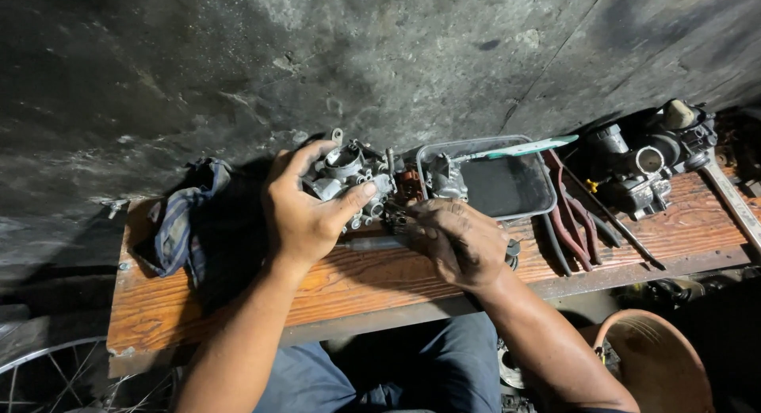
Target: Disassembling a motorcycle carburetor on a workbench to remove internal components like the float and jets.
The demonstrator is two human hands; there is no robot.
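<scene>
A grey metal carburettor [349,179] is gripped upright at the bench's [238,290] far edge by the left hand [305,215], while the right hand [460,242], fingers curled at its right side, appears to work a fitting, which next calls for steady bracing.

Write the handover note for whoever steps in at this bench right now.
Left hand: gripping the carburetor from above, holding it on the wooden bench.
Right hand: closed, knuckles up, working at the carburetor's right side; what it holds is hidden.
Nearby: metal tray with a small part in it, toothbrush across its rim, red pliers, second carburetor at the right, rag at the left.
Done: carburetor looks partly stripped.
Left: cannot tell.
</scene>
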